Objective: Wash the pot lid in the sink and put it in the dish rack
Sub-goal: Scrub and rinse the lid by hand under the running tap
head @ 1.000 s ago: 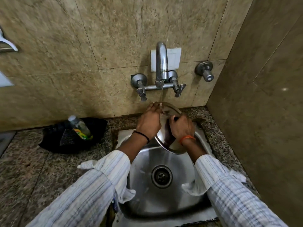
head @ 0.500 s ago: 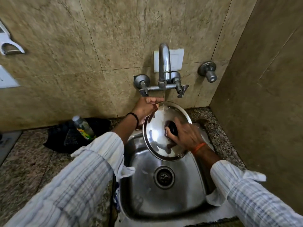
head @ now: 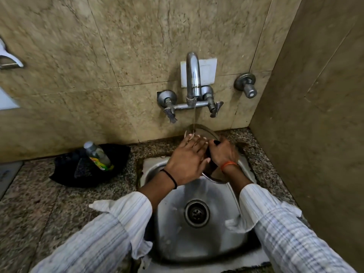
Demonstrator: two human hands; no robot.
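Head view, looking down into a steel sink set in a speckled stone bench. Two hands meet over the far end of the basin, under a wall tap from which a thin stream of water falls.

Between the hands is the pot lid, a round steel disc tipped up on edge, its face turned toward the person and its upper rim leaning toward the wall. Only the top arc and a slice of the lower rim show; the hands cover the rest. The water lands on the top arc, just beyond the fingertips.

The right hand is closed around the dark knob at the lid's middle and appears to carry its weight. The left hand lies flat and open on the lid's face, fingers spread and pointing toward the tap, seemingly rubbing rather than gripping. Both hands touch the lid; the left covers more of it.

No dish rack is in view. To the left, well apart from the sink, a small bottle lies on a dark cloth. The washing looks unfinished. My judgement is that the right hand would lift the lid away by the knob.
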